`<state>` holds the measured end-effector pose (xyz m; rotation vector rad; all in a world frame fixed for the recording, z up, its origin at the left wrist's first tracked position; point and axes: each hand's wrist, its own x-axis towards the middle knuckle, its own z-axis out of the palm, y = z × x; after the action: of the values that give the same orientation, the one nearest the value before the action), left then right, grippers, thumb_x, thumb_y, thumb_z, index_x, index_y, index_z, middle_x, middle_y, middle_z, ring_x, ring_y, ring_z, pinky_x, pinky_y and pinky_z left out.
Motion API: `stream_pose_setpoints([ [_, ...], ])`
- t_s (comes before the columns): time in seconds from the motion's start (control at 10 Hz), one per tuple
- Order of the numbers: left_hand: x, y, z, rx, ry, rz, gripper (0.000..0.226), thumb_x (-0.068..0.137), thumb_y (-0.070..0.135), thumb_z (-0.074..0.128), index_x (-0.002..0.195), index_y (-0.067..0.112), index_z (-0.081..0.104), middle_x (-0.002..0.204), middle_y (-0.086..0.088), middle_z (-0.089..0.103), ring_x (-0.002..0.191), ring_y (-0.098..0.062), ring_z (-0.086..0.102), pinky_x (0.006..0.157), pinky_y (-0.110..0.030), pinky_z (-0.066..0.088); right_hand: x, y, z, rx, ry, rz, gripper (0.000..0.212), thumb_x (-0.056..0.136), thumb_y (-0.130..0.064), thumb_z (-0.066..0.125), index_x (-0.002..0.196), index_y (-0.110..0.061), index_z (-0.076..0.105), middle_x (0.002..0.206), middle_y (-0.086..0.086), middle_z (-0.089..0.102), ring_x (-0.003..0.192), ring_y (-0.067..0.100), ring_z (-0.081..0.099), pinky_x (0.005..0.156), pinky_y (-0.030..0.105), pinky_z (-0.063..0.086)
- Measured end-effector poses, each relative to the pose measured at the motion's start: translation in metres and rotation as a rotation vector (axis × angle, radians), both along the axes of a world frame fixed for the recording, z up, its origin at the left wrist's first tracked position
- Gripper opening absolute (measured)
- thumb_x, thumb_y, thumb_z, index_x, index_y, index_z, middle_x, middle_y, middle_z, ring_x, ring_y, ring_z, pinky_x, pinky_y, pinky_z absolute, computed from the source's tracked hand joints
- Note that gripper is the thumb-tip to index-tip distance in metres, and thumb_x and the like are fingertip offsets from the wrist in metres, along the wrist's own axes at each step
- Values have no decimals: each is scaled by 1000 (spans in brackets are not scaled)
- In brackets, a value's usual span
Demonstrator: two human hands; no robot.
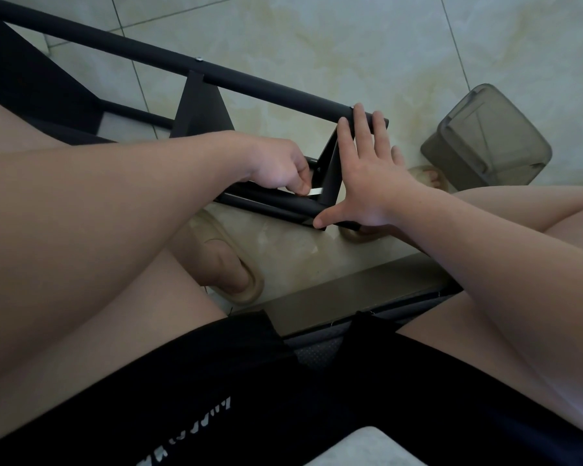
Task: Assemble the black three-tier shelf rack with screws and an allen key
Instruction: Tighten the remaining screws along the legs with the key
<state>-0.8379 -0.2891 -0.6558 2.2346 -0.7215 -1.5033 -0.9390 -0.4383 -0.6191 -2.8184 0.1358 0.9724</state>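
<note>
The black shelf rack (249, 80) lies on its side on the tiled floor, its long tubes running from upper left to the centre. My left hand (283, 169) reaches inside the frame and pinches a silver allen key (315, 192) near the end shelf panel (330, 169). My right hand (367, 169) lies flat with spread fingers against that end panel, fingertips on the upper tube and thumb on the lower tube. A screw head (199, 59) shows on the upper tube.
A translucent grey plastic bin (485, 136) stands on the floor right of the rack. My feet in beige slippers (236, 277) are under and beside the frame. My bare knees and black shorts fill the lower view.
</note>
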Motion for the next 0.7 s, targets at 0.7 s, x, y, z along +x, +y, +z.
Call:
stream_pose_setpoints([
  [0.7,-2,-11,4,-57,257,596,9,90,22,73,95,15,70,77,3,77,73,-9,73,71,-26,56,1,1,1,20,0,-3,156,60,-77,79,158,-9,-21,163,10,-35,150,37,-29,123,62,13],
])
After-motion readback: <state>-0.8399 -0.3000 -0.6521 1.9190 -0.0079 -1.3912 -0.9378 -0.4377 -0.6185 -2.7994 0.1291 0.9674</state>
